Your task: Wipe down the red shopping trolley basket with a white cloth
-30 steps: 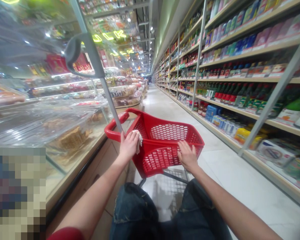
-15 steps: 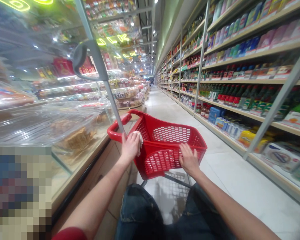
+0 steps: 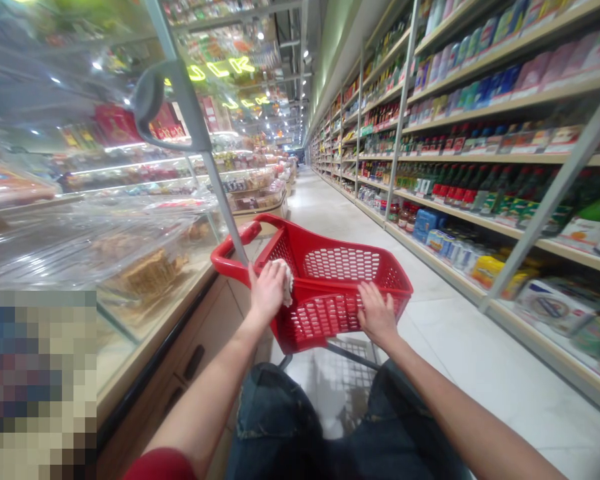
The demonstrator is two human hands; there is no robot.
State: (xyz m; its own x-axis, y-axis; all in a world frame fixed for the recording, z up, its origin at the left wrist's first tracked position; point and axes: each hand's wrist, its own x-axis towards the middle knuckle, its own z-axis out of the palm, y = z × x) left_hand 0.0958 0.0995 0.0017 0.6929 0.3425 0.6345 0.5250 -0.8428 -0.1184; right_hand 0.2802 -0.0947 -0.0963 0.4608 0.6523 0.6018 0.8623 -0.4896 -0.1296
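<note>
A red plastic shopping cart (image 3: 325, 242) with perforated walls stands in front of my knees, turned sideways. My left hand (image 3: 267, 291) is closed on a crumpled white cloth or tissue (image 3: 287, 293) and presses it against the cart's near rim, beside the push handle (image 3: 230, 264). My right hand (image 3: 377, 315) grips the same rim farther right, its fingertips bent over the edge and the thumb hidden. A grey pole (image 3: 221, 197) with a looped grey grip (image 3: 199, 123) rises by the cart's handle end.
Tall shelves (image 3: 460, 160) of bottles, cans and boxes line the right side. On the left runs a display counter (image 3: 180, 333) with clear covers over packaged food. A pale tiled aisle (image 3: 315, 193) stretches ahead. A pixelated patch hides the lower left corner.
My left hand has slid slightly right along the rim with the white cloth. My right hand stays on the rim. The whole view has shifted a little.
</note>
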